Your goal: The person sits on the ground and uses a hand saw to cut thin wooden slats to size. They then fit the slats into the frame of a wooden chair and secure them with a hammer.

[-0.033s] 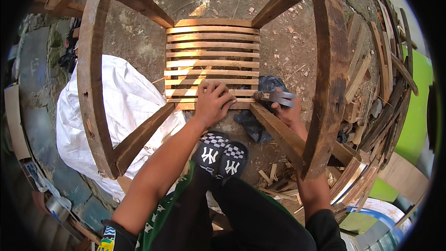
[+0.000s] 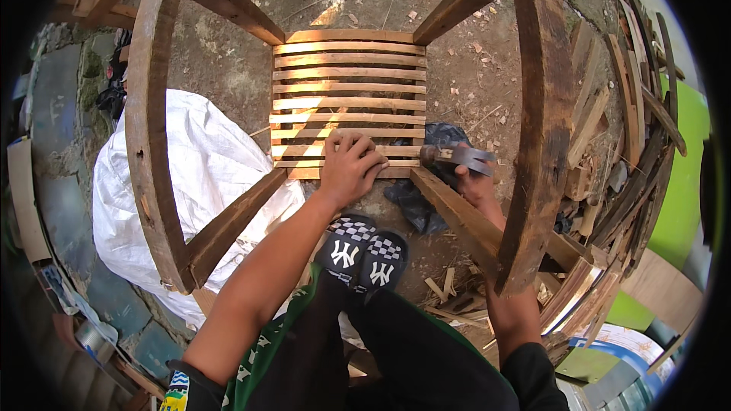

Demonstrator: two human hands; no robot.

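A wooden frame with four legs [image 2: 542, 122] has a rack of thin wooden slats [image 2: 349, 84] across its bottom. Over the near slats lies my left hand [image 2: 349, 171], its fingers curled and closed on a wooden slat [image 2: 301, 151] near the front edge. My right hand [image 2: 480, 189] grips a claw hammer [image 2: 461, 156] beside the right end of those slats. The hammer's face is right next to the slat ends, by the near right corner of the rack. Its handle is mostly hidden by my hand and the frame.
A white woven sack [image 2: 186, 144] lies to the left of the frame. A dark plastic bag [image 2: 422, 209] sits under the near right corner. Scrap wood [image 2: 609, 183] is piled along the right, and wood chips litter the ground. My sandalled feet [image 2: 362, 253] stand just before the rack.
The hammer has shifted slightly to the right, away from the slat ends, with my right hand. My left hand stays where it was.
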